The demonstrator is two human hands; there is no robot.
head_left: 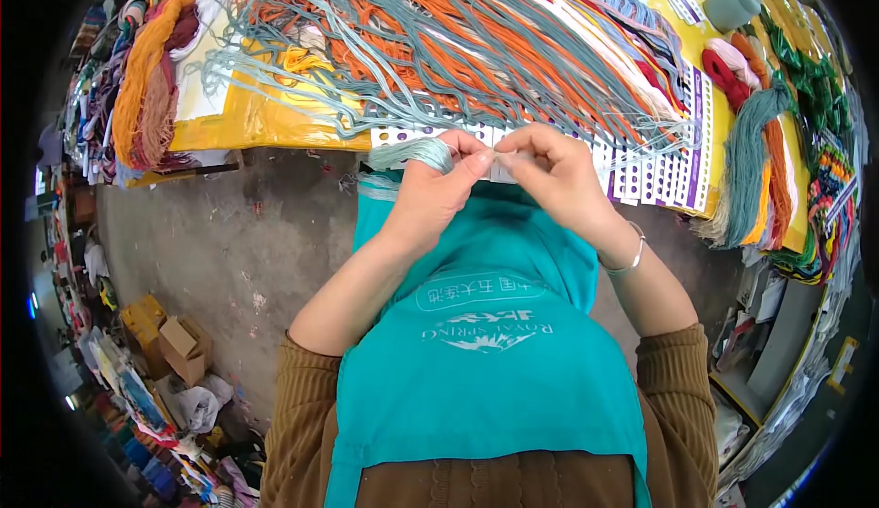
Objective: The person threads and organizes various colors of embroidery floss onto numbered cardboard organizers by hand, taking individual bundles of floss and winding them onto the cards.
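A bundle of pale green thread (412, 153) is looped at my left hand (444, 183), whose fingers are closed around its end. My right hand (554, 174) is pinched close beside the left fingertips; what lies between its fingers is too small to make out. Both hands are at the table's front edge, over white cards with purple dots (673, 165). Just beyond them, long orange and grey-green threads (439, 41) spread across the yellow table (238, 124). A teal apron (485, 362) hangs below my hands.
Orange and brown skeins (151, 78) hang at the left end of the table. At the right lie a grey-green skein (755, 160), a red skein (725, 78) and a grey-green cylinder (731, 8). Cardboard boxes (183, 348) stand on the floor at the lower left.
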